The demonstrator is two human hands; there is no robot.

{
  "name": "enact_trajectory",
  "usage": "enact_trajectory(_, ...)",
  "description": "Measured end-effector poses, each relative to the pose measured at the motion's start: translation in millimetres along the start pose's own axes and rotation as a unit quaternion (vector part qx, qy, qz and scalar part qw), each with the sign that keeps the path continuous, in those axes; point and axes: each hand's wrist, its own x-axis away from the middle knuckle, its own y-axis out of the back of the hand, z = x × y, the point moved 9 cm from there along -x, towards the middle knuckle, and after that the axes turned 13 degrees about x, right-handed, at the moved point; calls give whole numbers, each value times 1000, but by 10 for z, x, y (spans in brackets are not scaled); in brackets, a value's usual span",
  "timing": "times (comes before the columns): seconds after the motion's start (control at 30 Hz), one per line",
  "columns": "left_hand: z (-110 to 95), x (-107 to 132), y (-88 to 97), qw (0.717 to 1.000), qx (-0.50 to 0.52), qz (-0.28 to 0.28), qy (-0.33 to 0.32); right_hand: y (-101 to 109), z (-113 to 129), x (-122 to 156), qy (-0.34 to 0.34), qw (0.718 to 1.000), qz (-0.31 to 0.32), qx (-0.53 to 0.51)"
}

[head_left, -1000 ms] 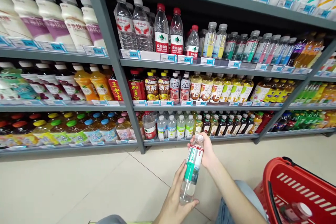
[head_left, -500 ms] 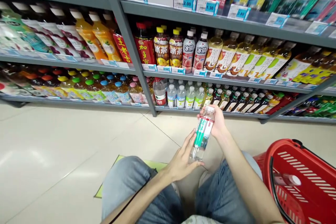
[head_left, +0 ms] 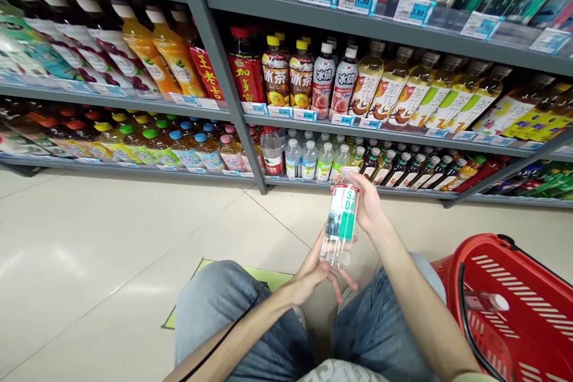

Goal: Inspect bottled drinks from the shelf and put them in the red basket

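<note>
A clear soda water bottle point(head_left: 344, 215) with a white, green and red label is between my hands, tilted slightly, its label toward me. My right hand point(head_left: 369, 202) is closed around the neck and cap end; its fingers are partly hidden behind the bottle. At the lower end, my left hand point(head_left: 313, 274) cradles the base, with some fingers behind the bottle and others stretched out below it. A red shopping basket point(head_left: 481, 245) stands to the right of my knees. Inside it lies a clear bottle with a white cap point(head_left: 499, 302).
Grey shelves point(head_left: 308, 9) full of drink bottles and price tags run across the front. Iced tea bottles point(head_left: 275, 77) stand on the middle shelf. A yellow-green mat point(head_left: 273, 277) lies on the tiled floor under my bent knees.
The bottle has been turned about its length, so the SODA lettering has moved to the label's right side. My left hand has shifted from the bottle's side to beneath and behind its base.
</note>
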Motion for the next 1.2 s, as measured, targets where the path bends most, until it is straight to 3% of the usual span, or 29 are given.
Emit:
enact_trajectory(0.13, 87, 1, -47, 999, 25, 27, 29, 28, -39, -20, 1, 1000, -20, 0)
enact_trajectory(0.3, 160, 1, -15, 999, 13, 12, 37, 33, -100, -42, -26, 999, -21, -14)
enact_trajectory(1.0, 112, 0, 31, 998, -48, -29, 18, 92, -178, -75, -45, 998, -52, -8)
enact_trajectory(1.1, 95, -3, 19, 997, -64, -21, 26, 130, -150, -78, -18, 998, -64, 12)
enact_trajectory(1.2, 96, 11, 63, 989, -143, -23, 31, 118, 18, -38, 78, 991, -67, 87)
